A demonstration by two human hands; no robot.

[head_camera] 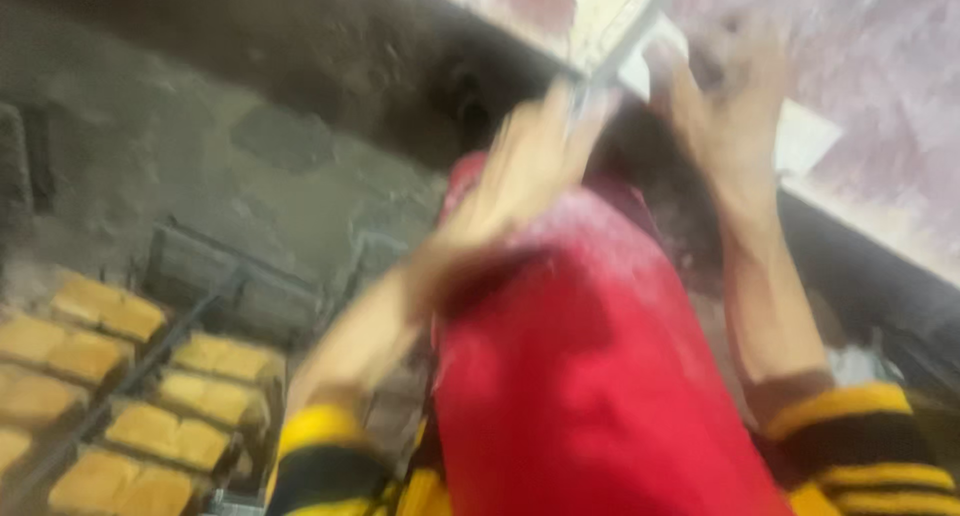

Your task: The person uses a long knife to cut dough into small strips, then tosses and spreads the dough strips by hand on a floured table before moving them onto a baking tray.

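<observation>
Looking like a bakery work area: golden-brown baked loaves are sitting in rows on dark metal racks at lower left, rough grey concrete floor is spreading behind, flour-dusted pale worktop at upper right.

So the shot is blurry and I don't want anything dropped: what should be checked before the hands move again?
1. Left hand gripping the metal strip: cannot tell, blurred.
2. Right hand holding anything: cannot tell.
3. Red apron clear of the hands: ok, it lies below them.
4. Loaves seated in their racks: ok.
5. Flour on the apron: not ok, dusted near its top.
</observation>
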